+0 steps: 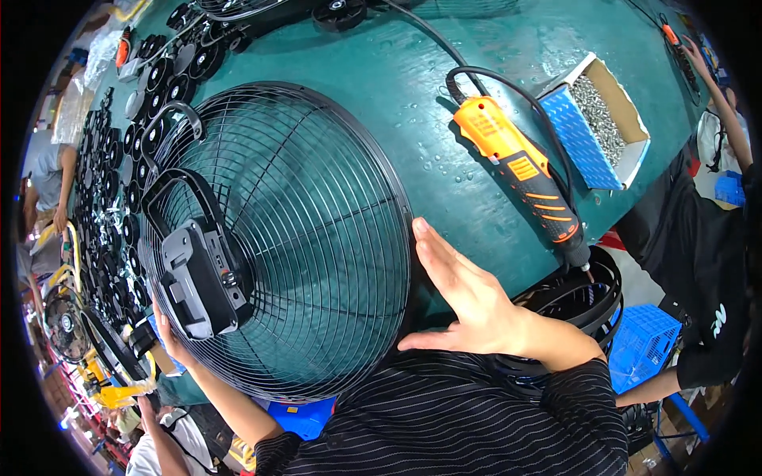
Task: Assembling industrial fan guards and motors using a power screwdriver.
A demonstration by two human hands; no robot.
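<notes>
A round black fan [325, 230] lies before me with its wire grille spread wide. On its back sit a dark motor housing [202, 282] with a port panel and a bracket-like handle [178, 186]. My left hand [168, 337] lies along the grille's left rim, its visible fingers stretched out and part of it hidden by the fan. Against the right rim is my right hand [468, 305], flat, with thumb and fingers spread and nothing in it. An orange and black power screwdriver [520, 170] rests on the green table [373, 95], right of the fan.
An opened blue box [591, 131] of small metal screws stands beyond the screwdriver, whose black cable loops nearby. Many black round parts [111, 182] crowd the left side. Black rings [583, 293] and a blue crate [644, 337] are at right. Co-workers stand on both sides.
</notes>
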